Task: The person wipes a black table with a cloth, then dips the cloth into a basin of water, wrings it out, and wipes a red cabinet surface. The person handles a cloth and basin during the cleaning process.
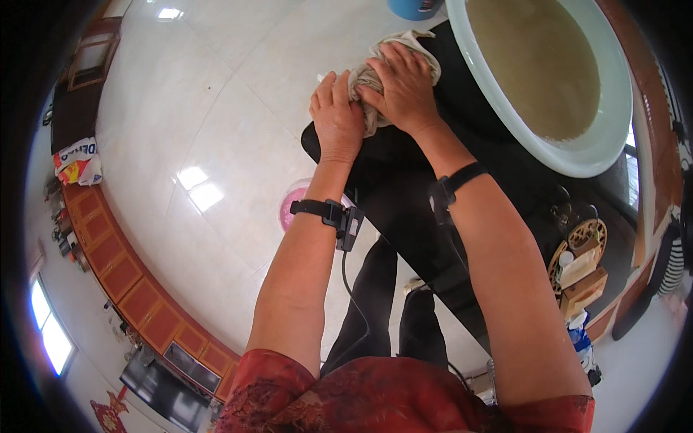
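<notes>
Left hand (338,123) and right hand (404,94) gripping a bunched beige cloth (363,77) at the far edge of the black table (390,195). Handling appears under way, the cloth not yet released; what remains cannot be judged from this view.

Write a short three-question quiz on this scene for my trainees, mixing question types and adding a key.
1. True or false: the person's left hand and right hand are both on the cloth.

2. Multiple choice: what does the large pale basin contain?
A) Folded clothes
B) Cloudy brownish liquid
C) Stacked plates

3. Short answer: what colour is the container cut off by the picture's top edge, to the left of the basin?

Key: 1. True. 2. B. 3. Blue.
</notes>
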`<state>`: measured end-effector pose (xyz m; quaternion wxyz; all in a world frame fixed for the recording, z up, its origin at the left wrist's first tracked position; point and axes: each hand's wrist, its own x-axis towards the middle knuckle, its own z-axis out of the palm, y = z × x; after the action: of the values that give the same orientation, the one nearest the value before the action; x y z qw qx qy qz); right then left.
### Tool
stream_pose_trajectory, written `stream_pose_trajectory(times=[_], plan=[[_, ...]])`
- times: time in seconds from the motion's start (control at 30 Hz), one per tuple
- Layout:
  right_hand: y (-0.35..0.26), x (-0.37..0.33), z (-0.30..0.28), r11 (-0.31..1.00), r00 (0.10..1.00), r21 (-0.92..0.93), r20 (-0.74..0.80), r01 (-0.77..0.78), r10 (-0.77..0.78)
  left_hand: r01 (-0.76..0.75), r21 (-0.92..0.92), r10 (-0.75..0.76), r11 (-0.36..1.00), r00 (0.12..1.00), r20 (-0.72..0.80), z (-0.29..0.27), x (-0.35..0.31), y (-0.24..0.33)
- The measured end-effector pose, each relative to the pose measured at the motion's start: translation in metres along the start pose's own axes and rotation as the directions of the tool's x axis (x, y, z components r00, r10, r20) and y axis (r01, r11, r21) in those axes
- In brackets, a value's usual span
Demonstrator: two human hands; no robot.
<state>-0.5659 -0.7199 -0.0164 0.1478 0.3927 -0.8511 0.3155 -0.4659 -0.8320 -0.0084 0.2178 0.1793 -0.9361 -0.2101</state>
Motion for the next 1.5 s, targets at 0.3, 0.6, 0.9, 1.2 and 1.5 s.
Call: stream_pose_trajectory(times=[0.3, 0.6, 0.9, 1.2, 1.5], plan=[[-0.046, -0.066, -0.034, 0.973, 0.973, 0.164, 0.188, -0.165, 0.133, -0.016, 0.049, 0.011, 0.999, 0.995, 0.103, -0.029, -0.065, 0.026], [-0.082, -0.227, -0.165, 0.931, 0.885, 0.093, 0.357, -0.353, 0.300, -0.017, -0.096, 0.051, 0.995, 0.930, 0.364, -0.061, -0.218, 0.131], [-0.126, -0.388, -0.273, 0.722, 0.674, -0.098, 0.292, -0.685, 0.678, -0.223, -0.300, 0.362, 0.928, 0.732, 0.577, -0.066, -0.346, 0.224], [-0.148, -0.453, -0.436, 0.283, 0.235, -0.200, 0.236, -0.938, 0.943, 0.578, -0.168, 0.231, 0.799, -0.037, 0.972, -0.089, -0.383, 0.350], [-0.226, -0.450, -0.586, 0.255, 0.234, 0.183, -0.132, -0.949, 0.963, 0.504, -0.327, 0.559, 0.799, -0.423, 0.714, -0.170, -0.309, 0.484]])
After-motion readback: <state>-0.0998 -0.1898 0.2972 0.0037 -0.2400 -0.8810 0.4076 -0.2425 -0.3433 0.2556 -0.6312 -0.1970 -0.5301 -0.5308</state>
